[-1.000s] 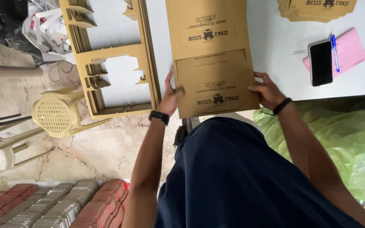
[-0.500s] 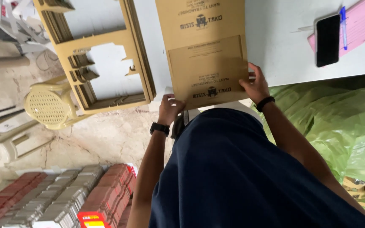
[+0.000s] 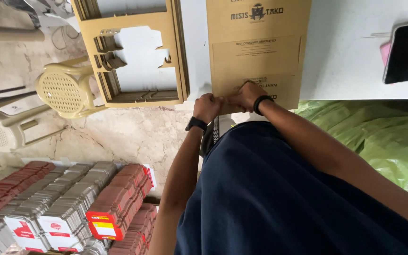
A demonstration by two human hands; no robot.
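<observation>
So you've got both your left hand [image 3: 207, 106] and right hand [image 3: 245, 96] pinched on the near edge of the flat cardboard sheet [image 3: 257, 52] at the white table [image 3: 350, 71] edge, fold barely started, rest still lying flat.

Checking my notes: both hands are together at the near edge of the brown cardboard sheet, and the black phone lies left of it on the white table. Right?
Not quite. In the head view the black phone lies to the right of the brown cardboard sheet, not left. Both hands, left and right, do meet at its near edge.

Matt brown cardboard sheet [image 3: 257, 52] on a smooth white table [image 3: 350, 61]; glossy black phone [image 3: 403, 52].
</observation>
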